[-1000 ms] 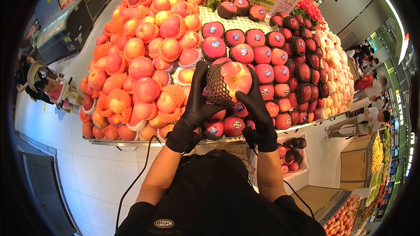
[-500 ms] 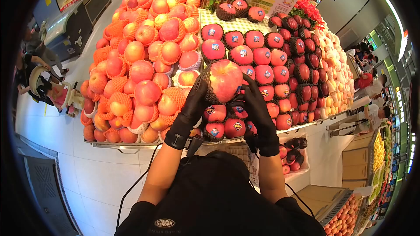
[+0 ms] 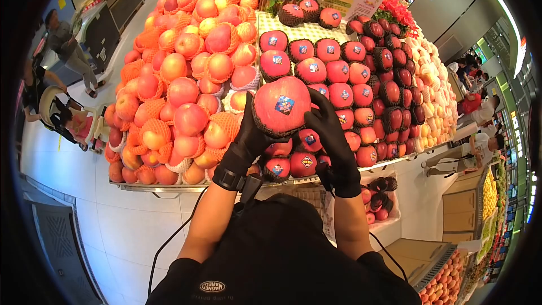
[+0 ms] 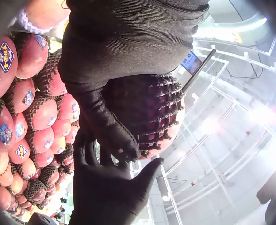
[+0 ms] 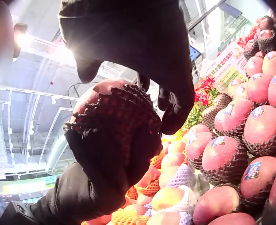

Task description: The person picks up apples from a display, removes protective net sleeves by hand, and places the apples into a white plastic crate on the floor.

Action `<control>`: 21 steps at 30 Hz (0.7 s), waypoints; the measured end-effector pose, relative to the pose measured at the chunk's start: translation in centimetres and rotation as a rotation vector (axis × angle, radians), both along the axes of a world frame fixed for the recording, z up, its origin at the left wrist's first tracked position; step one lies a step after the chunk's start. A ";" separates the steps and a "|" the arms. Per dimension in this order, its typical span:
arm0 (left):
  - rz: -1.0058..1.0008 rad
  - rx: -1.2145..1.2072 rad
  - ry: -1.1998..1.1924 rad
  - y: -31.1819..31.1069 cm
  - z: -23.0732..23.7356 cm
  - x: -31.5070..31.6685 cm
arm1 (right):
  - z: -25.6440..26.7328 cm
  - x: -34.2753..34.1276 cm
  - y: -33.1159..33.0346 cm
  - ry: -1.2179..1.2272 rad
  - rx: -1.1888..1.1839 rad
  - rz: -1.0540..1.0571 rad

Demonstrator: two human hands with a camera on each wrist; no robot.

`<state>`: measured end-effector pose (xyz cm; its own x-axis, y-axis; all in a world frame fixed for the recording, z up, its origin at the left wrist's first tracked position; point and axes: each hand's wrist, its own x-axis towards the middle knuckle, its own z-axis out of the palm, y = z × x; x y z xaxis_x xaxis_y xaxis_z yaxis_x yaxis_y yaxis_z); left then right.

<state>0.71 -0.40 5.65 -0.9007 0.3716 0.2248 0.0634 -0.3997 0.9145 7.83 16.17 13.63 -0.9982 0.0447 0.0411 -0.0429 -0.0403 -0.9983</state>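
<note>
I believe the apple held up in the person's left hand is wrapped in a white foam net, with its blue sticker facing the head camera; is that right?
Not quite: the foam net is black, not white, as the left wrist view shows. The apple is indeed held up in the left hand, with its blue sticker facing the head camera.

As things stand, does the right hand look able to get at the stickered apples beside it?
Probably yes: the right hand seems free, as the left hand cups the held apple, and nothing appears to block the stickered apples.
</note>
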 end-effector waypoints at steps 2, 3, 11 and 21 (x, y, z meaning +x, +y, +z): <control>-0.174 0.245 -0.199 -0.2 0.8 0.5 | -0.6 -0.4 0.1 0.016 0.029 0.019; -0.221 0.301 -0.251 -0.4 1.3 0.7 | -0.5 -0.4 0.0 0.003 0.040 0.024; -0.501 0.546 -0.590 -0.5 0.1 -0.2 | -1.4 -0.1 -0.2 0.026 -0.014 0.101; -0.331 0.217 -0.615 -0.5 0.6 0.4 | 0.2 3.7 -2.6 -0.042 -0.287 0.001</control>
<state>1.13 -0.92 6.27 -0.7363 0.6506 -0.1860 -0.5913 -0.4851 0.6442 11.54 13.56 13.86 -0.9988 0.0476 -0.0145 -0.0016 -0.3212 -0.9470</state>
